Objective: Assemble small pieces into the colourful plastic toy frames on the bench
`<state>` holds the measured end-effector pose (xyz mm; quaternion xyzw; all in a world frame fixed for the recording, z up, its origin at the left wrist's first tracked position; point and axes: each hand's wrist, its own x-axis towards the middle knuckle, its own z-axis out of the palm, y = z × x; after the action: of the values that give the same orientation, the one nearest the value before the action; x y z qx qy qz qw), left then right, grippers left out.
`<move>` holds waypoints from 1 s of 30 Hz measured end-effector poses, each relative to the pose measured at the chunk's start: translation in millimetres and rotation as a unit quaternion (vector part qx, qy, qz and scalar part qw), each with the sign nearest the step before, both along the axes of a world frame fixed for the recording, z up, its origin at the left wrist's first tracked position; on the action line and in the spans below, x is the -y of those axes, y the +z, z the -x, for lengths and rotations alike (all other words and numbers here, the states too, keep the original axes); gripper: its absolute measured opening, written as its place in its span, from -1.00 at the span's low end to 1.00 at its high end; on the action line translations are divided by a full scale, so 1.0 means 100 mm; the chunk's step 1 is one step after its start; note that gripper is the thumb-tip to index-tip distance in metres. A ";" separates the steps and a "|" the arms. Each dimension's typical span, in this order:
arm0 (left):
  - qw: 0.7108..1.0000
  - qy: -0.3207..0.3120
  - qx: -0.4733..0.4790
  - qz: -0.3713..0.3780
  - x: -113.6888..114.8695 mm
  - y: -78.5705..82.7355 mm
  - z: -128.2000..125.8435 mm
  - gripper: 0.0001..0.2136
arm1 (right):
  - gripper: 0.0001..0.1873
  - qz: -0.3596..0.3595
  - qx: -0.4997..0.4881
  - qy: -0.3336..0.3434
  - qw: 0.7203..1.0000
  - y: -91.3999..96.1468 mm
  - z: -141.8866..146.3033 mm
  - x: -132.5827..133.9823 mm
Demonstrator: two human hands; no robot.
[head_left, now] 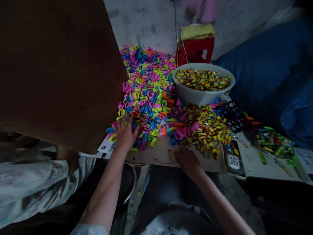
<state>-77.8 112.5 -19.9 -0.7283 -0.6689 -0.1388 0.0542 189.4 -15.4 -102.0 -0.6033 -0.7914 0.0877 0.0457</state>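
My left hand [126,133] lies with spread fingers on the near left part of a heap of small plastic toy pieces [154,94], loop-shaped, in pink, blue, yellow-green and orange. Its fingertips touch several pieces. Close to the table's front edge, my right hand [188,160] rests low with its fingers bent together; whatever is in them is hidden. Just left of those fingers, a small yellow-and-red piece [169,156] sits alone on the table [154,157]. Beyond my right hand spreads a pile of similar small yellow-and-red pieces [207,127].
A white tub [204,98] full of yellow-and-red pieces stands behind the pile, before a red stool [194,50]. A large brown panel [58,71] blocks the left. At right are a black crate [233,116], a phone-like object [233,161] and a blue sack [264,62]. Another person's legs [36,179] show at left.
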 end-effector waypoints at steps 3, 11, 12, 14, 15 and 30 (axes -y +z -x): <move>0.995 -0.100 0.015 0.023 0.21 -0.12 -0.39 -0.62 | -0.80 -0.006 -0.010 0.043 0.999 -0.02 0.00 -0.04; 0.990 -0.073 -0.009 0.121 0.06 -0.49 -1.00 -0.59 | -0.79 -0.198 -0.232 -0.064 0.950 -0.13 -0.17 0.16; 0.990 -0.070 -0.006 0.122 0.02 -0.51 -0.99 -0.59 | -0.81 -0.209 -0.263 -0.080 0.939 -0.14 -0.21 0.21; 0.990 -0.074 0.001 0.119 -0.03 -0.53 -0.96 -0.61 | -0.82 -0.212 -0.307 -0.100 0.922 -0.16 -0.27 0.30; 0.990 -0.078 0.005 0.117 -0.03 -0.54 -0.94 -0.64 | -0.83 -0.206 -0.324 -0.107 0.917 -0.17 -0.29 0.34; 0.984 -0.121 0.084 0.103 0.08 -0.37 -0.94 -0.72 | -0.77 -0.071 -0.432 -0.127 0.890 -0.20 -0.19 0.37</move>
<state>15.8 104.1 -56.8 -0.7915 -0.5884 -0.1355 -0.0947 207.9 -52.5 -122.3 -0.5961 -0.6144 0.2766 0.4367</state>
